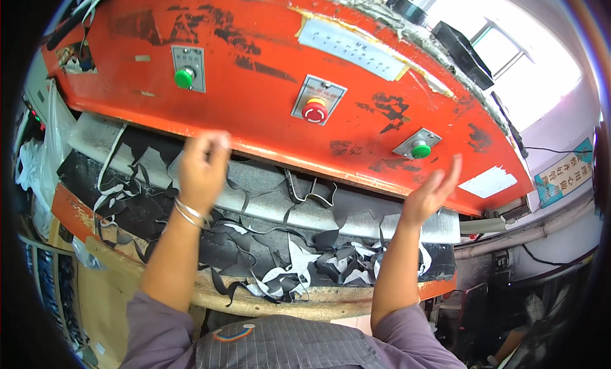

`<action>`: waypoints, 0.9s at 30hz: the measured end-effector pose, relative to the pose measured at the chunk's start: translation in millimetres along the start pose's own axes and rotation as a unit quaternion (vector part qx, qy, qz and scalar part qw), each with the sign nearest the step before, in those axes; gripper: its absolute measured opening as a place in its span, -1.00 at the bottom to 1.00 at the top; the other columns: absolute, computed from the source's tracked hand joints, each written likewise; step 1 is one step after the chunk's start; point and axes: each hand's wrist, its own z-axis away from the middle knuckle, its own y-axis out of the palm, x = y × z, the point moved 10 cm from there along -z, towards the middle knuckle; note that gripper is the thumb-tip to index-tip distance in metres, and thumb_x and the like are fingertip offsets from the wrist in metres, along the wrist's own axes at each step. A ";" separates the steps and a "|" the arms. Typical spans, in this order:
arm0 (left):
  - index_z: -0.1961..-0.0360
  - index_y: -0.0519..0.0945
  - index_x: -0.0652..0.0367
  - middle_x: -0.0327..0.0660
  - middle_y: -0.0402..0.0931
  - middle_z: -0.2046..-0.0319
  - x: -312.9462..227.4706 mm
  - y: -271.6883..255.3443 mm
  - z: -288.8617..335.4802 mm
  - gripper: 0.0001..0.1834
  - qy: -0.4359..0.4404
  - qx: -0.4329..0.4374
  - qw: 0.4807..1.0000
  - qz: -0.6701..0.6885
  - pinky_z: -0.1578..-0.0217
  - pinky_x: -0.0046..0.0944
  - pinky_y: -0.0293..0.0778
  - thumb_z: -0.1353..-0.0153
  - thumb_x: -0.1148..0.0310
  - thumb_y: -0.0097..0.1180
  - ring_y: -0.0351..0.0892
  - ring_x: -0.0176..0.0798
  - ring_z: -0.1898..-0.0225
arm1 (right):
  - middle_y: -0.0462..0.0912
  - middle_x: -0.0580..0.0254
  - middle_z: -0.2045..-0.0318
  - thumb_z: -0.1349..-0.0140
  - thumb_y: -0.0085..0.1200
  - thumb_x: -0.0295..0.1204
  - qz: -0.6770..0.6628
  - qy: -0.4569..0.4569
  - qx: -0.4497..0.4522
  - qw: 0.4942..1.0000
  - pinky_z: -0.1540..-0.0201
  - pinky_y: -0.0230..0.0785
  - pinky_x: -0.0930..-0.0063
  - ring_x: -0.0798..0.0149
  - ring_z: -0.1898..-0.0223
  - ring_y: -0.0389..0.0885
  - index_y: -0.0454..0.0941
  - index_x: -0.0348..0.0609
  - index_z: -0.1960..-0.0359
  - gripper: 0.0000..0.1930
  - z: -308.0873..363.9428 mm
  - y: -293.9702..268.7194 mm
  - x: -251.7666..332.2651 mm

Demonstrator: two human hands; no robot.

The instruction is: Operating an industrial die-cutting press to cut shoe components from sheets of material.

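My left hand [202, 170] is raised in front of the lower lip of a red machine panel. Its fingers are curled in, slightly blurred, with no object showing in them. Above it on the panel sits a green push button [184, 78]. On the other side, my right hand [428, 198] has its fingers stretched out and apart, holding nothing. It is just below and right of a second green push button [421, 149], not touching it. A red stop button [314, 111] sits between the two. Below both hands, black and white cut scraps [289, 264] lie tangled on the machine's bed [439, 257].
Under the panel runs a long pale metal bar [363, 224], with a bent metal strip frame [312, 194] beside it. A wooden edge [267, 303] borders the bed nearest me. Plastic bags [51, 159] hang at the left; a pipe [528, 235] runs along the right wall.
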 end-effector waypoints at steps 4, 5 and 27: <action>0.39 0.49 0.26 -0.14 0.42 0.44 -109.2 -48.8 -41.9 -0.88 0.337 -0.137 0.912 -0.187 0.30 -0.22 0.37 -0.31 0.47 0.03 0.43 -0.12 0.38 | 0.04 -0.15 -0.40 -0.44 -0.19 -0.22 0.289 -0.102 -0.113 0.945 -0.40 -0.19 0.01 -0.07 -0.43 -0.02 0.14 -0.31 -0.34 -0.45 -73.6 -1.3 18.9; 0.47 0.44 0.25 -0.12 0.36 0.50 -95.2 -38.6 -64.9 -0.79 0.249 -0.041 0.952 -0.176 0.36 -0.18 0.31 -0.32 0.42 0.01 0.38 -0.10 0.42 | 0.04 -0.15 -0.40 -0.44 -0.19 -0.22 0.288 -0.099 -0.110 0.946 -0.40 -0.19 0.01 -0.07 -0.43 -0.02 0.14 -0.31 -0.34 -0.45 -75.5 -1.9 24.5; 0.53 0.65 0.12 -0.12 0.48 0.51 -75.4 7.2 221.6 -0.85 0.040 0.294 0.927 -0.228 0.25 -0.06 0.41 -0.03 0.29 0.18 0.50 0.00 0.33 | 0.56 0.12 0.32 0.17 0.35 -0.41 0.091 0.010 0.653 0.752 0.20 0.49 0.23 0.05 0.21 0.57 0.56 -0.13 0.10 -0.51 237.8 -22.5 163.1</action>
